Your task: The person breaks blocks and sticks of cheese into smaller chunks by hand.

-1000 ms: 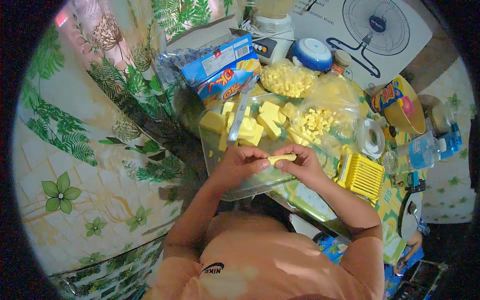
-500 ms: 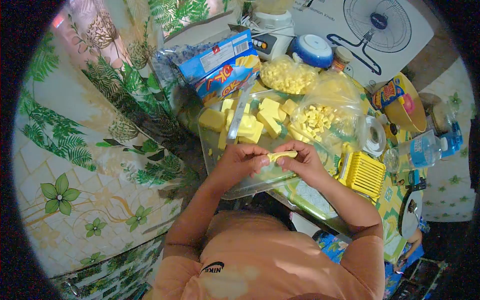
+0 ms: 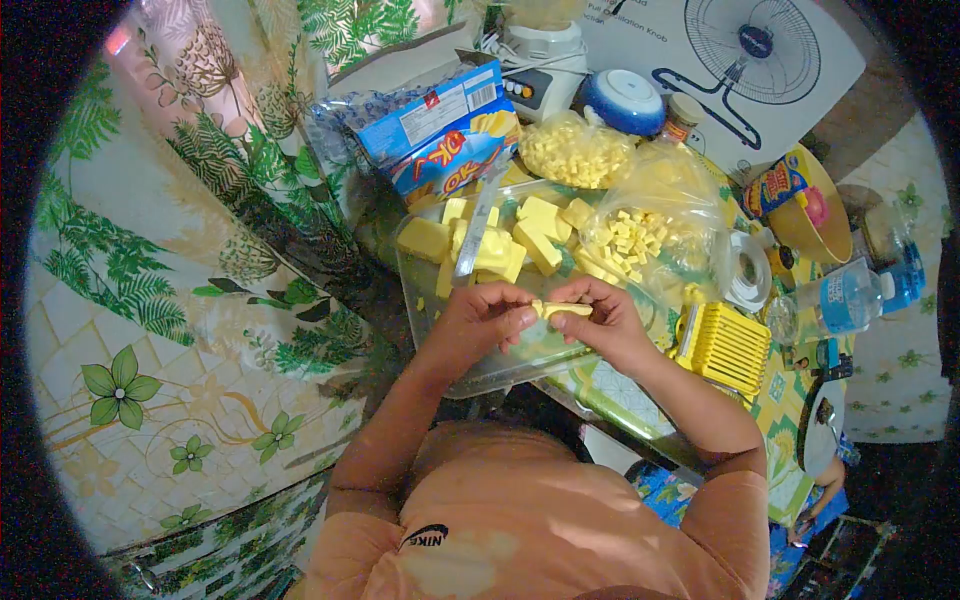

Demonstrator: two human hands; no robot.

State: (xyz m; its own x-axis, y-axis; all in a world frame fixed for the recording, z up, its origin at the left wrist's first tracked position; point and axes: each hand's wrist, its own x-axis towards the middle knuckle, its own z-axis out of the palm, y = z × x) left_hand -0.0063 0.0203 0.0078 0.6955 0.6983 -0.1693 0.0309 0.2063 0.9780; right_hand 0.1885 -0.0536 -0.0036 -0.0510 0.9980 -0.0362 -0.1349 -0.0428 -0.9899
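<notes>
A thin yellow strip (image 3: 563, 309) is pinched between my two hands above the near part of a clear tray (image 3: 485, 381). Thumb and fingers of my left hand (image 3: 492, 318) close on its left end, and my right hand (image 3: 598, 316) grips the right part. Beyond my hands, large yellow blocks (image 3: 425, 241) lie in the tray, with a knife (image 3: 476, 235) resting across them. Small yellow cubes (image 3: 637, 236) sit in an open clear plastic bag to the right of the blocks.
A filled bag of yellow pieces (image 3: 577, 152), a blue box (image 3: 440, 130), an upturned bowl (image 3: 625, 102) and a blender base (image 3: 543, 70) stand behind. Rightward are a yellow slotted tool (image 3: 724, 350), a tape roll (image 3: 745, 272) and a water bottle (image 3: 842, 303). Another person's arm shows lower right.
The strip between my hands has bent, and a narrow break or fold now shows near its left end. My hands have shifted only slightly.
</notes>
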